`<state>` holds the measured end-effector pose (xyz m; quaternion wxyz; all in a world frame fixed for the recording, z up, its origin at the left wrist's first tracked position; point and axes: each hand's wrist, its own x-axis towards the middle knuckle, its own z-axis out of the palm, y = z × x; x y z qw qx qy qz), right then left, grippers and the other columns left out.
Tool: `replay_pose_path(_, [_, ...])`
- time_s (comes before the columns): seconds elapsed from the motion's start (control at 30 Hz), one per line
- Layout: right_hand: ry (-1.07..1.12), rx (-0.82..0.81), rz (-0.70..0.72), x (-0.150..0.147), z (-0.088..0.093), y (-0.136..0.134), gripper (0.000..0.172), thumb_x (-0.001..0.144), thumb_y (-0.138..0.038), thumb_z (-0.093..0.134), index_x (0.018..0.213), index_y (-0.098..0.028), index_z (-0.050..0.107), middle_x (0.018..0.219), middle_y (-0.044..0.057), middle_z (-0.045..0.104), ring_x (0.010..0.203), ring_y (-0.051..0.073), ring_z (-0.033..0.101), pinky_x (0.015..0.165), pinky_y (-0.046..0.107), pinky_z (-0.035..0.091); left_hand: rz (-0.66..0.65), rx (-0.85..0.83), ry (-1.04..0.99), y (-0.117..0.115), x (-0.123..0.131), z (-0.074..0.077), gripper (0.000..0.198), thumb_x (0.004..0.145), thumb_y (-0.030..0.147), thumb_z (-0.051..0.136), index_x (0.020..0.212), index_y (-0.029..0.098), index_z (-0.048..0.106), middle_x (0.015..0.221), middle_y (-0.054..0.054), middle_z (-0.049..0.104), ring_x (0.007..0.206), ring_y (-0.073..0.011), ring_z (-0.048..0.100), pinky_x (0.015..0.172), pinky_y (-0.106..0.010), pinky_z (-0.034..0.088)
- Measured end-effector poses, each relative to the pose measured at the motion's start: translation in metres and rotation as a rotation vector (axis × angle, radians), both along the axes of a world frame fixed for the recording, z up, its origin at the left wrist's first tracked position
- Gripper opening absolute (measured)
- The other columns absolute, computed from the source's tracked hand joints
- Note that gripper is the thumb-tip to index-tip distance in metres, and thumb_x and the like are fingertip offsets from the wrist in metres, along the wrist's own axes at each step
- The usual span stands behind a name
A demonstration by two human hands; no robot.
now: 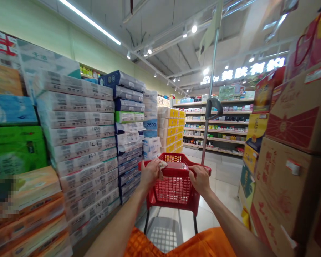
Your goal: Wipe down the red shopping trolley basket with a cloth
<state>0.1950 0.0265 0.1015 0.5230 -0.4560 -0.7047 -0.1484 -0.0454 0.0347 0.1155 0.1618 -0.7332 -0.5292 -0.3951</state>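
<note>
A red plastic shopping cart [173,191] stands straight ahead of me, its mesh basket on dark legs. My left hand [151,174] is closed at the left part of the red push handle [176,166]. A small crumpled pale cloth [162,165], perhaps a tissue, pokes out between that hand and the bar. Toward the handle's right end, my right hand [200,178] wraps its fingers over the bar. A metal pole [208,132] with a grey hook-like part [214,108] rises from the cart's right side. What lies inside the basket is mostly hidden.
Wrapped paper packs [85,142] rise in tall stacks on the left, with yellow-and-white packs [172,128] farther along. Cardboard cartons [286,171] line the right side. Shelves [216,123] of small goods cross the far end of the tiled aisle [224,192].
</note>
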Motion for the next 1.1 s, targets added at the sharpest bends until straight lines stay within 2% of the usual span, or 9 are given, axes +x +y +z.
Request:
replay_pose_path(0.17, [0.001, 0.041, -0.025, 0.005, -0.003, 0.0, 0.018, 0.075, -0.021, 0.046, 0.08, -0.019, 0.063, 0.081, 0.002, 0.065, 0.079, 0.018, 0.056, 0.082, 0.034, 0.03, 0.126, 0.039, -0.056, 0.005, -0.018, 0.0, 0.033, 0.084, 0.024, 0.031, 0.106, 0.02, 0.056, 0.118, -0.007, 0.056, 0.115, -0.0193, 0.045, 0.099, -0.043, 0.032])
replay_pose_path(0.33, [0.006, 0.026, -0.03, 0.003, -0.002, -0.003, 0.017, 0.074, -0.02, 0.046, 0.08, -0.019, 0.063, 0.081, 0.002, 0.065, 0.08, 0.018, 0.056, 0.083, 0.034, 0.029, -0.032, 0.085, 0.041, 0.0, -0.001, -0.006, 0.034, 0.085, 0.026, 0.031, 0.109, 0.018, 0.054, 0.119, -0.007, 0.056, 0.116, -0.0182, 0.044, 0.101, -0.039, 0.033])
replay_pose_path(0.43, [0.001, 0.018, -0.019, 0.003, 0.0, -0.005, 0.017, 0.075, -0.02, 0.046, 0.081, -0.019, 0.063, 0.081, 0.002, 0.064, 0.079, 0.017, 0.055, 0.082, 0.034, 0.029, -0.097, 0.093, 0.06, 0.0, -0.014, -0.011, 0.034, 0.085, 0.028, 0.032, 0.111, 0.021, 0.052, 0.118, -0.005, 0.056, 0.114, -0.0173, 0.045, 0.101, -0.038, 0.035])
replay_pose_path(0.6, [-0.008, 0.022, -0.035, -0.001, -0.001, -0.006, 0.018, 0.075, -0.021, 0.047, 0.082, -0.019, 0.063, 0.082, 0.002, 0.064, 0.079, 0.017, 0.054, 0.082, 0.034, 0.03, 0.116, 0.136, -0.114, 0.005, -0.043, -0.009, 0.035, 0.083, 0.023, 0.029, 0.107, 0.018, 0.054, 0.117, -0.009, 0.054, 0.114, -0.0214, 0.044, 0.099, -0.043, 0.035])
replay_pose_path(0.67, [-0.006, 0.022, -0.044, -0.003, -0.001, -0.006, 0.017, 0.075, -0.021, 0.047, 0.083, -0.019, 0.062, 0.083, 0.002, 0.064, 0.08, 0.017, 0.054, 0.083, 0.033, 0.03, 0.129, 0.126, -0.117, 0.004, -0.034, -0.008, 0.033, 0.082, 0.028, 0.034, 0.105, 0.016, 0.055, 0.117, -0.011, 0.053, 0.114, -0.0232, 0.043, 0.098, -0.043, 0.035])
replay_pose_path(0.8, [-0.008, 0.015, -0.044, -0.002, -0.001, -0.005, 0.018, 0.074, -0.021, 0.048, 0.084, -0.019, 0.062, 0.083, 0.003, 0.064, 0.08, 0.018, 0.054, 0.083, 0.034, 0.03, -0.008, 0.089, -0.1, 0.002, -0.006, -0.009, 0.036, 0.08, 0.032, 0.042, 0.11, 0.014, 0.051, 0.114, -0.012, 0.055, 0.112, -0.0228, 0.045, 0.099, -0.042, 0.034])
replay_pose_path(0.9, [-0.014, 0.008, -0.036, 0.001, -0.001, -0.006, 0.018, 0.074, -0.021, 0.047, 0.084, -0.019, 0.063, 0.085, 0.003, 0.064, 0.081, 0.018, 0.054, 0.083, 0.034, 0.03, -0.056, 0.085, -0.174, 0.007, -0.012, -0.007, 0.04, 0.077, 0.024, 0.04, 0.115, 0.013, 0.045, 0.115, -0.012, 0.054, 0.109, -0.0213, 0.048, 0.096, -0.04, 0.038])
replay_pose_path(1.03, [-0.016, -0.003, -0.043, 0.0, -0.001, -0.007, 0.019, 0.073, -0.02, 0.048, 0.085, -0.019, 0.062, 0.085, 0.003, 0.063, 0.082, 0.018, 0.053, 0.083, 0.033, 0.03, 0.032, 0.136, -0.235, 0.014, -0.044, 0.005, 0.032, 0.071, 0.014, 0.035, 0.096, 0.017, 0.055, 0.111, -0.01, 0.055, 0.107, -0.0209, 0.049, 0.097, -0.039, 0.038])
replay_pose_path(1.1, [-0.013, -0.004, -0.047, -0.001, 0.0, -0.007, 0.019, 0.073, -0.02, 0.048, 0.085, -0.019, 0.062, 0.085, 0.003, 0.063, 0.082, 0.018, 0.053, 0.083, 0.034, 0.03, 0.072, 0.149, -0.249, 0.012, -0.047, 0.008, 0.028, 0.069, 0.013, 0.035, 0.086, 0.018, 0.056, 0.11, -0.009, 0.055, 0.109, -0.0216, 0.048, 0.098, -0.04, 0.037])
